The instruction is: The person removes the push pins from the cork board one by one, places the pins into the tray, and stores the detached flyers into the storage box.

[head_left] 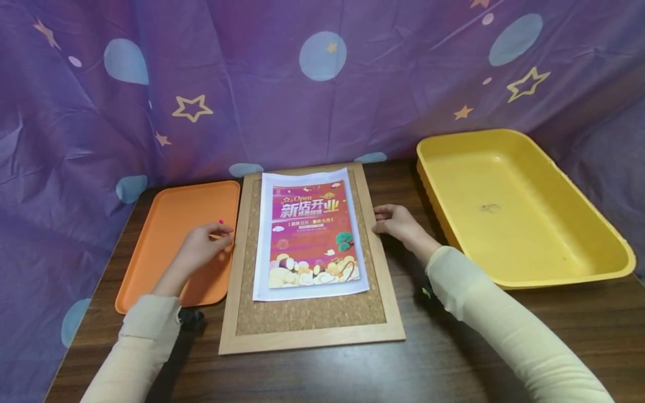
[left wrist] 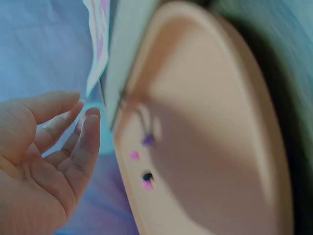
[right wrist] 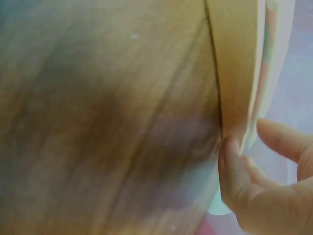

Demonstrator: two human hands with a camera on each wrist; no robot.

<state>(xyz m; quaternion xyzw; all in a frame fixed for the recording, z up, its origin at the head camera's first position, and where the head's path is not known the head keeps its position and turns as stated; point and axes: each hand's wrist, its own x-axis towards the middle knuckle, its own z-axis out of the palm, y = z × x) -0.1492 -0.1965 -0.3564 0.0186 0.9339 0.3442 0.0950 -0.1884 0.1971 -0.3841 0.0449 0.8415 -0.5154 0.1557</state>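
A poster [head_left: 312, 240] with a red print and white margins lies on a wood-framed cork board [head_left: 312, 324]. My left hand [head_left: 204, 249] hovers over the orange tray [head_left: 171, 224] near the board's left edge, fingers loosely bent. In the left wrist view nothing shows between that thumb and those fingers. Several small pins lie in the tray, among them a purple pin [left wrist: 148, 140] and a pink pin [left wrist: 135, 155]. At the board's right edge, my right hand [head_left: 400, 226] touches the wooden frame [right wrist: 237, 73] with its fingertips, the thumb standing apart from the fingers.
To the right stands a large yellow tub [head_left: 509, 207] with raised walls. Behind the dark wooden table [head_left: 312, 375] hangs a purple cloth [head_left: 272, 84] with stars and pale discs. The orange tray lies close along the board's left side.
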